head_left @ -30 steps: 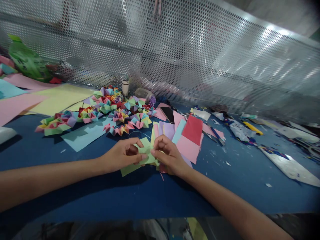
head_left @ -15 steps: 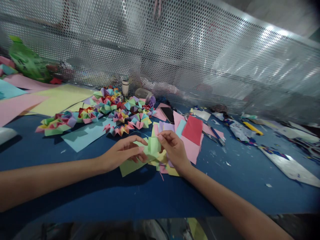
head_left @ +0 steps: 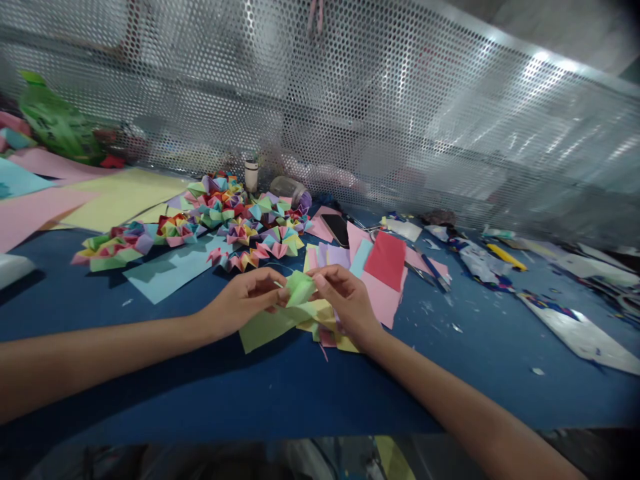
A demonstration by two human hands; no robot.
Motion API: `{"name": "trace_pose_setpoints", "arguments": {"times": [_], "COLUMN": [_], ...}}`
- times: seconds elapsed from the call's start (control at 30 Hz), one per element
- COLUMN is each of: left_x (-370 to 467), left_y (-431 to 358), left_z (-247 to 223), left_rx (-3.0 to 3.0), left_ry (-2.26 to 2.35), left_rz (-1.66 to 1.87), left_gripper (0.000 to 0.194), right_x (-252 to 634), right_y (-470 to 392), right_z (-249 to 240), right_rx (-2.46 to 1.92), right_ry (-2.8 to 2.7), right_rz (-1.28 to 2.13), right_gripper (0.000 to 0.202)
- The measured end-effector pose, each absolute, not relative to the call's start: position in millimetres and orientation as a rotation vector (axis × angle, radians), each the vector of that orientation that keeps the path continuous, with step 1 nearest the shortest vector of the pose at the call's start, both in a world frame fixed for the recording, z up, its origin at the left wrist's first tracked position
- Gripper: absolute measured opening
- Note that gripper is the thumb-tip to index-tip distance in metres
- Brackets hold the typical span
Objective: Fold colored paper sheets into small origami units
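A small folded piece of light green paper (head_left: 300,288) is held up between my two hands. My left hand (head_left: 255,297) pinches its left edge between thumb and fingers. On its other side, my right hand (head_left: 345,293) grips the right edge the same way. Beneath lie a yellow-green sheet (head_left: 265,328) and a pile of small yellow, pink and purple papers (head_left: 327,327), partly covered by my right hand. Beyond my left hand is a heap of colourful folded paper pieces (head_left: 220,207), with a light blue sheet (head_left: 165,273) partly under it.
To the right are a red paper (head_left: 387,259), a black phone (head_left: 335,229), a blue pen-like tool (head_left: 436,272) and a yellow cutter (head_left: 506,256). A clear jar (head_left: 287,189) lies behind the heap. A perforated metal panel (head_left: 350,100) rises at the back.
My left hand has moved right and closed on the green paper, which is now tilted and slightly further left. My right hand still holds it.
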State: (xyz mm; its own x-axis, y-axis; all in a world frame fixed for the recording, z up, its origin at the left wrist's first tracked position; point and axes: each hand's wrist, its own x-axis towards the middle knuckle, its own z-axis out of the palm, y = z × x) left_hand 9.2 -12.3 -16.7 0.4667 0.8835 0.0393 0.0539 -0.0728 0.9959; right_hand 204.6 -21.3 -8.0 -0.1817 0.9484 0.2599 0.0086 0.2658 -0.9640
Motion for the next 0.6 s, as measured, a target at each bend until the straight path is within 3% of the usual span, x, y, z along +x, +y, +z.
{"name": "trace_pose_setpoints", "arguments": {"times": [0.6], "left_x": [8], "left_y": [-10], "left_z": [-13], "left_rx": [1.169], "left_ry": [0.925], "left_rz": [1.057], "left_gripper": [0.019], "right_x": [208], "right_y": [-14], "right_z": [-19], "right_rx": [-1.085], "right_ry": [-1.403], "right_rz": [1.129], "right_gripper": [0.034]}}
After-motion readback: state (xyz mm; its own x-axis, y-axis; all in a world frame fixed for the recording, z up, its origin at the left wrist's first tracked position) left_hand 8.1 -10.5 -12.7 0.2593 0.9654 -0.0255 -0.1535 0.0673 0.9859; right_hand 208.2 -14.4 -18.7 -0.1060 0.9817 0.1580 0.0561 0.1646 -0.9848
